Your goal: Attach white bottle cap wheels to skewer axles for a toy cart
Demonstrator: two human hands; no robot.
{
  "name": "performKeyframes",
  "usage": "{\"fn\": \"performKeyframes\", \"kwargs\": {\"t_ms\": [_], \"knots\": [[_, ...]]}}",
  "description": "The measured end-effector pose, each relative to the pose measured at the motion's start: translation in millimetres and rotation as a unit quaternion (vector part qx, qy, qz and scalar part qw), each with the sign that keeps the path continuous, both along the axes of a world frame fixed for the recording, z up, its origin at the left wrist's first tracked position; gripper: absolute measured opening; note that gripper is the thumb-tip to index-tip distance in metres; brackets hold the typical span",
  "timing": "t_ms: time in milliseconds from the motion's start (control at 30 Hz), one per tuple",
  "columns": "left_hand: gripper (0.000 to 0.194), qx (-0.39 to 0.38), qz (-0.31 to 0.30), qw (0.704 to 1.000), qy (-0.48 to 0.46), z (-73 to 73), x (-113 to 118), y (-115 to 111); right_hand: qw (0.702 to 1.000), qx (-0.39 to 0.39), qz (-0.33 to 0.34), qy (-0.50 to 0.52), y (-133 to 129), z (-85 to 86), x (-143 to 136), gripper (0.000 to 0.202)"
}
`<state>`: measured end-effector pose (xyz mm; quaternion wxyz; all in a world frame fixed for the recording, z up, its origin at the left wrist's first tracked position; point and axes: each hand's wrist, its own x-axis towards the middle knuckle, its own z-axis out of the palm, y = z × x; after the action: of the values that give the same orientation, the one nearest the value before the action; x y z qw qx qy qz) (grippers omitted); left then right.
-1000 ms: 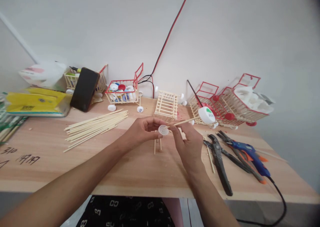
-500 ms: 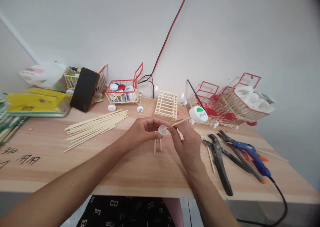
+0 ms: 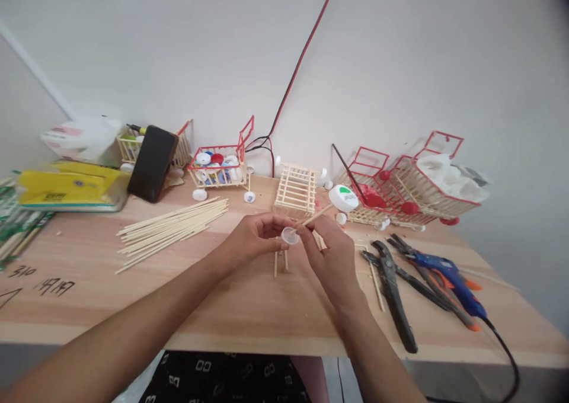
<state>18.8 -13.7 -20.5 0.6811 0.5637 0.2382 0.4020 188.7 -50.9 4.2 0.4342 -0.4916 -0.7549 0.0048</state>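
Note:
My left hand (image 3: 262,234) pinches a small translucent bottle cap (image 3: 290,236) by its edge, its hollow side turned toward me. My right hand (image 3: 331,252) grips a thin wooden stick (image 3: 318,214) between thumb and fingers. The stick's near end meets the inside of the clear cap. On its far end sits a white cap with a green mark (image 3: 344,198). Below my hands, short stick pieces (image 3: 280,263) lie on the wooden table (image 3: 249,314), partly hidden by my fingers. Behind them stands a stick frame (image 3: 296,191) with small white wheels.
Loose sticks (image 3: 173,228) lie at left, near a phone (image 3: 152,163) and a yellow packet (image 3: 66,186). A small cart (image 3: 217,166) holds bottle caps. Red-edged carts (image 3: 444,184) stand back right. Cutting pliers (image 3: 393,296) and a blue glue gun (image 3: 448,278) with a cord lie at right.
The stick has swung so that its white-and-green cap sits a little further left and higher. Both hands keep their hold, and the view has shifted slightly.

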Motion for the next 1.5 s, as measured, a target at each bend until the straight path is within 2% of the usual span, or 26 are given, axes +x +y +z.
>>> {"fn": "performKeyframes", "kwargs": {"t_ms": [200,433,667,933,1067,1167,1333,1500], "knots": [[0.045,0.006,0.000,1.000,-0.011,-2.6,1.6,-1.3,1.000,-0.001,-0.003,0.028,2.1,-1.9,2.2,0.016],[0.042,-0.006,0.009,1.000,-0.001,9.0,0.9,-1.5,0.999,0.027,-0.011,-0.019,5.7,7.3,-0.1,0.025],[0.046,0.043,-0.026,0.999,-0.007,17.6,-12.9,2.8,0.999,0.020,-0.010,-0.037,8.6,16.2,-9.3,0.027],[0.047,0.035,0.024,0.999,0.017,21.1,-31.7,9.2,0.997,0.001,0.022,-0.078,23.6,23.6,-26.7,0.027],[0.043,0.043,0.028,0.998,0.041,19.8,-35.7,13.1,0.997,-0.001,0.028,-0.076,29.3,19.1,-28.0,0.027],[0.040,0.031,0.034,0.998,0.049,12.1,-35.5,16.1,0.996,-0.010,0.023,-0.083,33.7,11.4,-28.0,0.030],[0.051,-0.006,0.056,0.998,0.035,-1.9,-38.7,20.7,0.996,-0.002,0.017,-0.091,38.5,2.9,-32.0,0.029],[0.052,-0.004,0.057,0.997,0.056,1.3,-45.8,16.6,0.995,0.006,0.012,-0.098,35.1,-2.4,-35.5,0.032]]}}
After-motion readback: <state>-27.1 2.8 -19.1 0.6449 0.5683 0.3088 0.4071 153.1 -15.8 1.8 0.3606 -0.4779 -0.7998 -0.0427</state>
